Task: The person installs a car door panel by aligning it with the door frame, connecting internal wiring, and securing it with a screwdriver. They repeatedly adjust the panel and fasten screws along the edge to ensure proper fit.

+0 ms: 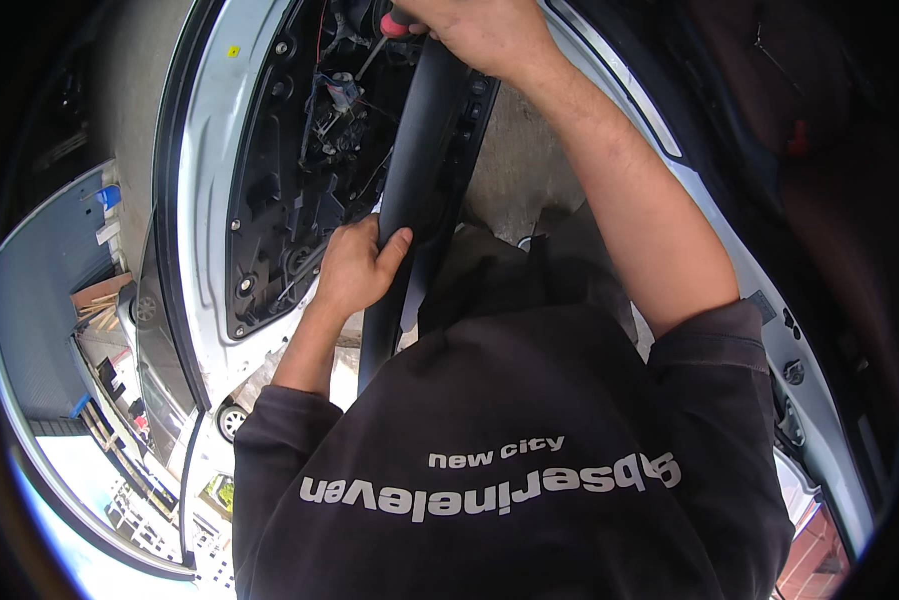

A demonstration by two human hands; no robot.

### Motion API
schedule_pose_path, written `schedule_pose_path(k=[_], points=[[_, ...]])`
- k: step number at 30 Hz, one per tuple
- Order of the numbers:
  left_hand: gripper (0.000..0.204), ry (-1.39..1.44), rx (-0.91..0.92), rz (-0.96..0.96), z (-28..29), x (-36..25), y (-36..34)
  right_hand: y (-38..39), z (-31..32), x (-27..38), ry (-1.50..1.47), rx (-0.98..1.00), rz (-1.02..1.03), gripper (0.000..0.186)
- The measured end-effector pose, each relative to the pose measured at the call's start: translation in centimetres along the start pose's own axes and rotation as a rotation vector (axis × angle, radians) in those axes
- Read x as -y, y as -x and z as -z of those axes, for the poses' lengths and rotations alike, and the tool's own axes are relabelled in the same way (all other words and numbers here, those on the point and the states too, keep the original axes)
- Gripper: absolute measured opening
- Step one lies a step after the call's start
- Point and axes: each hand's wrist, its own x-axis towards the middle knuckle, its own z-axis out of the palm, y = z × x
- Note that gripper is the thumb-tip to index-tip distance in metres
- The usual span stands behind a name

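My left hand [359, 262] grips the edge of a long black door trim panel [424, 150] at mid-height, thumb on its face. My right hand [469, 30] is at the top of the view, closed on a screwdriver [393, 25] with a red and black handle and a metal shaft angled down-left toward the inner door. It is also at the panel's upper part; its fingertips are partly cut off. Left of the panel, the bare inner door [279, 190] shows black plates, bolts, wires and a small bundle of connectors [341, 92].
The white door frame [214, 120] surrounds the inner plate. At right are the car's sill [669, 110] and a dark seat [819, 220]. Concrete floor [509, 160] shows between them. My shirt and legs fill the lower middle; a wheel, vehicles and a building appear at left.
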Motion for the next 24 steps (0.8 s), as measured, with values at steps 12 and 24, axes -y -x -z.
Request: schedule_pose_path(k=[12, 24], points=[[0.046, -0.144, 0.079, -0.016, 1.4, 1.6, -0.9, -4.2, -3.9, -6.7, 1.013, 0.385, 0.440, 0.048], [0.050, -0.801, -0.524, 0.000, 22.9, 5.2, 5.6, -7.4, -2.7, -6.1, 0.805, 0.697, 0.336, 0.032]])
